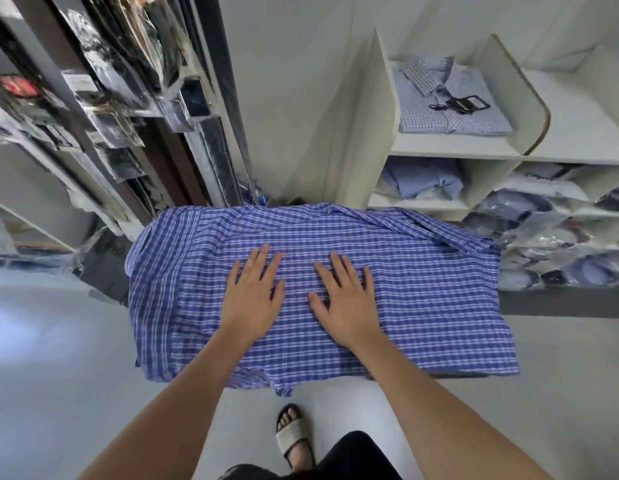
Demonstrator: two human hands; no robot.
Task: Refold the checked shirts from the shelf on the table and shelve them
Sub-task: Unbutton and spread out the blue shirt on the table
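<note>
Clearance: the blue checked shirt (432, 289) is spread flat in front of the person, on a table it covers entirely from view. Its far edge lies close against the foot of the white shelf unit (450, 147). Its right edge ends just beside the bagged shirts (543, 233) stacked in the lower compartments. On the left, the cloth drapes downward over the side, near a rack of bagged garments (121, 109). The near edge overhangs, with one hem corner dropping lowest toward the pale floor (58, 358). Open floor lies to the left and on the person's side, where a sandalled foot (294, 434) stands.

Condition of shirt: blue with white check lines, lightly crinkled throughout. A fold ridge runs along the far right, where a layer of cloth is turned over. The left portion shows a seam line.

Hands: the left hand (254, 299) and right hand (346, 299) both rest palm-down on the middle of the shirt, fingers straight and slightly spread, close together, gripping nothing.

Shelf: a folded light checked shirt (474, 116) with a black tag (460, 105) lies in an upper compartment.
</note>
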